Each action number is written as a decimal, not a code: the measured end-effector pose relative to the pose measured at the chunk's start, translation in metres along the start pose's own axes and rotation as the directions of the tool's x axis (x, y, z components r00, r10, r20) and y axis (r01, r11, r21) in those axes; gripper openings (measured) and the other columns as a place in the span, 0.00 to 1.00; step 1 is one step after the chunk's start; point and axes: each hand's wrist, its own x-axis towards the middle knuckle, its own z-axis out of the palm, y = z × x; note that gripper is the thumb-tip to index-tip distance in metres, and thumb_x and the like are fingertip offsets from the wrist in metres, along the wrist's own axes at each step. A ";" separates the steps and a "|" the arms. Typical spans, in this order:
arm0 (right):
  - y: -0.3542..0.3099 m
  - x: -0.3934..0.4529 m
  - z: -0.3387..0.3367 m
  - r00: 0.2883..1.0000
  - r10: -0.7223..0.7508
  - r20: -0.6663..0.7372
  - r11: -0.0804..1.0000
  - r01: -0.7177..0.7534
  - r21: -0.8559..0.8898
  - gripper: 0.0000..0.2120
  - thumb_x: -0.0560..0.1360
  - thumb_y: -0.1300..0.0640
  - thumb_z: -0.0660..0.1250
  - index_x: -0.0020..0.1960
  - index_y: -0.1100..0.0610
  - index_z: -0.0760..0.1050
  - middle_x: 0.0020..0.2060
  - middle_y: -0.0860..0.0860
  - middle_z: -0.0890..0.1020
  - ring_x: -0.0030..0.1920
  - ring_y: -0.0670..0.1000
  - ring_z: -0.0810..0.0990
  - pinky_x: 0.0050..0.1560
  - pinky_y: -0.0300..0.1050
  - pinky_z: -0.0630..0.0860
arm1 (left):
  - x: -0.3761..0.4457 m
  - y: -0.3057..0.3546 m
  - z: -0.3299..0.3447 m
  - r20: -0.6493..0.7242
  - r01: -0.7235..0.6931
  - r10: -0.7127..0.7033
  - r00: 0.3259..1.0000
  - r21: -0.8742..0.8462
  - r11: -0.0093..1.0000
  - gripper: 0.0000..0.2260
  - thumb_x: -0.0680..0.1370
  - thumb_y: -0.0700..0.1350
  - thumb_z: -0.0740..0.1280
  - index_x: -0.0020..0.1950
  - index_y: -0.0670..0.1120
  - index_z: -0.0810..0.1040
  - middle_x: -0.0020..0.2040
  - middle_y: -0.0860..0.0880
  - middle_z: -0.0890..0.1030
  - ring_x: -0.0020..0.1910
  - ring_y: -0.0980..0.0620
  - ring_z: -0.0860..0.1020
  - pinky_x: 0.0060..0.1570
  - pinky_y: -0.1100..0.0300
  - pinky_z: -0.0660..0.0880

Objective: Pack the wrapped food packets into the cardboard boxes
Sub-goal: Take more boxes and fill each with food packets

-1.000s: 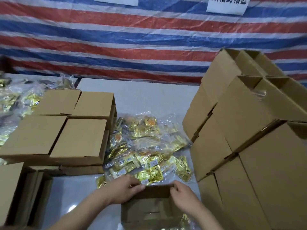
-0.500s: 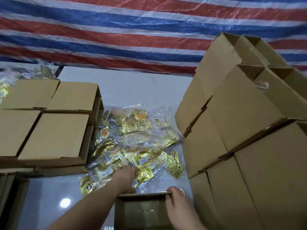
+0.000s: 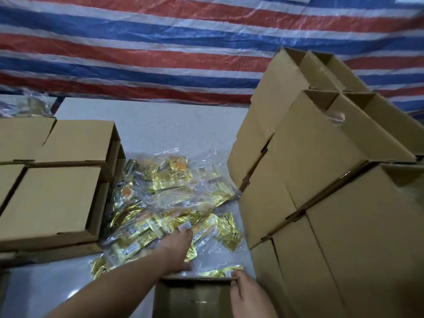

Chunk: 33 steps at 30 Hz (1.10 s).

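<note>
**Left hand in the packets, right hand on the box rim**

Closed cardboard boxes (image 3: pixel 52 198) are stacked at the left. Beside them, the left hand (image 3: pixel 177 251) reaches into the pile of gold wrapped food packets (image 3: pixel 165 203) on the white surface (image 3: pixel 149 125), fingers curled onto one packet. The right hand (image 3: pixel 246 294) pinches the far rim of the open cardboard box (image 3: pixel 192 299) at the near edge. Stacked open boxes (image 3: pixel 332 191) wall the right, leaving a narrow lane.

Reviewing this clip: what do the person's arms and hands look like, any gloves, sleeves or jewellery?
Both hands are bare, with no gloves. The left hand comes with a long stretch of uncovered forearm, no sleeve, watch or band showing. The right hand shows no ring; its wrist is uncovered too, and the frame edge cuts off the rest.
</note>
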 end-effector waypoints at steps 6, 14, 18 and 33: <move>0.009 -0.001 -0.001 0.999 0.039 0.005 0.999 -0.039 0.022 0.11 0.80 0.46 0.54 0.60 0.42 0.70 0.65 0.44 0.75 0.62 0.44 0.75 0.55 0.33 0.71 | 0.009 0.012 0.004 -0.043 0.096 -0.094 0.995 0.031 0.995 0.39 0.79 0.50 0.67 0.81 0.41 0.47 0.77 0.40 0.59 0.68 0.39 0.68 0.63 0.48 0.74; -0.001 0.001 -0.007 1.000 0.001 0.028 0.999 -0.002 0.052 0.10 0.81 0.49 0.56 0.59 0.45 0.72 0.63 0.44 0.77 0.60 0.46 0.76 0.55 0.36 0.71 | -0.023 -0.009 -0.020 0.046 0.117 -0.111 0.993 -0.563 0.818 0.28 0.79 0.33 0.57 0.79 0.46 0.58 0.77 0.45 0.61 0.68 0.43 0.72 0.64 0.53 0.71; -0.017 0.007 -0.009 0.997 0.000 0.077 0.994 -0.009 0.112 0.08 0.82 0.50 0.55 0.56 0.47 0.73 0.60 0.46 0.78 0.60 0.44 0.75 0.51 0.34 0.68 | -0.057 -0.042 -0.037 0.067 0.095 -0.068 0.995 -0.745 0.660 0.15 0.82 0.41 0.61 0.65 0.57 0.69 0.63 0.50 0.77 0.55 0.52 0.78 0.54 0.58 0.76; -0.088 0.020 -0.038 0.998 -0.051 0.032 0.852 0.027 0.523 0.29 0.77 0.33 0.59 0.72 0.48 0.68 0.68 0.45 0.74 0.60 0.41 0.74 0.55 0.36 0.70 | -0.163 -0.058 -0.117 -0.128 -0.180 -0.197 0.972 -0.946 -0.271 0.29 0.66 0.60 0.79 0.64 0.53 0.79 0.59 0.47 0.84 0.58 0.43 0.82 0.58 0.42 0.78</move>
